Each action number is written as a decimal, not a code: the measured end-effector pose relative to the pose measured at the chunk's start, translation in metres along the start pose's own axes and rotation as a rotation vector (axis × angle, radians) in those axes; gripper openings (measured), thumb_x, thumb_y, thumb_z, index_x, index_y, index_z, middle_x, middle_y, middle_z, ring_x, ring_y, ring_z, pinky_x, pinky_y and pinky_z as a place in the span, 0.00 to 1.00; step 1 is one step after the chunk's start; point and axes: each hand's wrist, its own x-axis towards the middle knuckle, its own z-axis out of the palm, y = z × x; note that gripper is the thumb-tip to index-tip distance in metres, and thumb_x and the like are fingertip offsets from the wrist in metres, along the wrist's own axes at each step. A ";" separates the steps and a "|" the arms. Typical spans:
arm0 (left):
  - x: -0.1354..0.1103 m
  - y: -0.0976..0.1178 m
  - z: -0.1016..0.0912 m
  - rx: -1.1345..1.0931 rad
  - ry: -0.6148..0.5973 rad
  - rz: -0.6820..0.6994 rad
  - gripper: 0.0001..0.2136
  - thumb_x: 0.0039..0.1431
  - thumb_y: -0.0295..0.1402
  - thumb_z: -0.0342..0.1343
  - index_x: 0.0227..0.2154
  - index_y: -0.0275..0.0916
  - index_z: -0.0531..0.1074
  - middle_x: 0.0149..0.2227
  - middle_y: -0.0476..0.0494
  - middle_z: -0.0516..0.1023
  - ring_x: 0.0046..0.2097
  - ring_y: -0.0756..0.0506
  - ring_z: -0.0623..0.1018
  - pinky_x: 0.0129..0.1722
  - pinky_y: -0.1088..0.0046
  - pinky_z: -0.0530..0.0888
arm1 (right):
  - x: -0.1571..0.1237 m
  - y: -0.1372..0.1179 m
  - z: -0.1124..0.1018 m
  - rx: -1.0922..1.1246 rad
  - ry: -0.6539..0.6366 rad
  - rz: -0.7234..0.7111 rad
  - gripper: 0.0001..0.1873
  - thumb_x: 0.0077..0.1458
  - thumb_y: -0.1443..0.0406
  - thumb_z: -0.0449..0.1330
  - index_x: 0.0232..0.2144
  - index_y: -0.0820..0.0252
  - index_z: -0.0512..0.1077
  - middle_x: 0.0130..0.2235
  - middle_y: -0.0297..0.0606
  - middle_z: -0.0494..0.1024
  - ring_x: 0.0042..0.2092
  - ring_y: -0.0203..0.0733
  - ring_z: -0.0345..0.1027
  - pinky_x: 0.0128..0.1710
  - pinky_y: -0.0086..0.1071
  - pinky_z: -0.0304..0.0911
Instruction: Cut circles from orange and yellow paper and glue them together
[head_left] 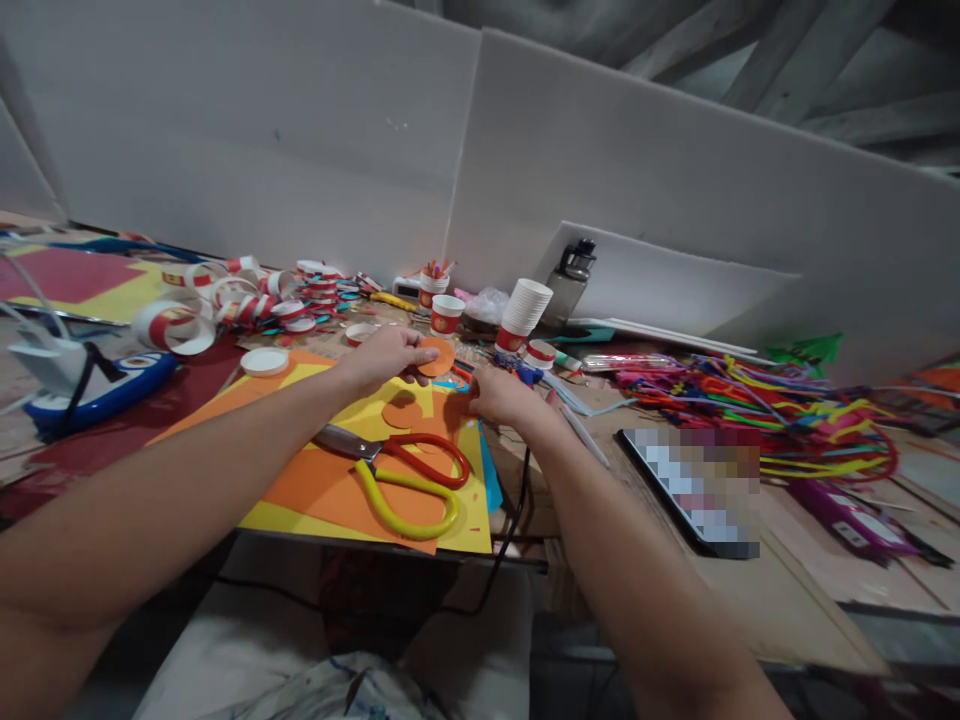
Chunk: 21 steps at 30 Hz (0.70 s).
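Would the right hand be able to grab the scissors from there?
Probably yes: the scissors lie on the paper close to the right hand, handles uncovered, though I can't tell whether that hand already holds something.

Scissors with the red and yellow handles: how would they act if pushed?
The scissors would probably slide rather than roll, since they lie flat on paper sheets. The handles may swing, as they stand apart. The metal-looking blades suggest a stiff, fairly weighty tool.
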 end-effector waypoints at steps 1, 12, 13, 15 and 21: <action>0.000 -0.002 0.000 -0.005 -0.003 0.002 0.11 0.50 0.33 0.69 0.22 0.33 0.75 0.22 0.42 0.77 0.22 0.48 0.77 0.20 0.78 0.68 | 0.000 0.000 0.000 0.010 0.007 0.000 0.12 0.48 0.67 0.67 0.38 0.65 0.77 0.38 0.47 0.82 0.38 0.45 0.75 0.31 0.29 0.60; -0.002 0.000 -0.001 0.000 0.024 -0.040 0.05 0.49 0.27 0.65 0.30 0.33 0.76 0.29 0.42 0.81 0.29 0.47 0.81 0.23 0.78 0.75 | 0.012 0.024 -0.001 0.236 -0.040 -0.013 0.04 0.45 0.67 0.67 0.27 0.61 0.75 0.24 0.32 0.75 0.27 0.36 0.66 0.25 0.28 0.56; -0.002 0.000 -0.001 0.009 0.023 -0.043 0.04 0.50 0.26 0.64 0.30 0.32 0.75 0.29 0.42 0.81 0.29 0.48 0.81 0.24 0.78 0.75 | 0.012 0.023 -0.002 0.270 -0.009 -0.027 0.04 0.48 0.66 0.66 0.26 0.61 0.75 0.24 0.31 0.75 0.26 0.34 0.66 0.26 0.27 0.56; -0.003 0.002 0.000 0.005 0.027 -0.059 0.02 0.53 0.25 0.62 0.28 0.32 0.74 0.29 0.43 0.79 0.28 0.49 0.80 0.24 0.78 0.76 | 0.012 0.020 -0.004 0.432 0.102 -0.060 0.05 0.52 0.65 0.63 0.28 0.61 0.73 0.24 0.29 0.73 0.25 0.32 0.64 0.25 0.26 0.57; -0.004 0.004 0.004 -0.246 -0.077 -0.115 0.05 0.61 0.27 0.58 0.30 0.34 0.70 0.24 0.48 0.74 0.26 0.48 0.80 0.25 0.75 0.79 | 0.009 0.003 0.000 1.043 0.342 -0.109 0.12 0.49 0.64 0.65 0.22 0.59 0.65 0.17 0.26 0.67 0.19 0.30 0.60 0.19 0.24 0.56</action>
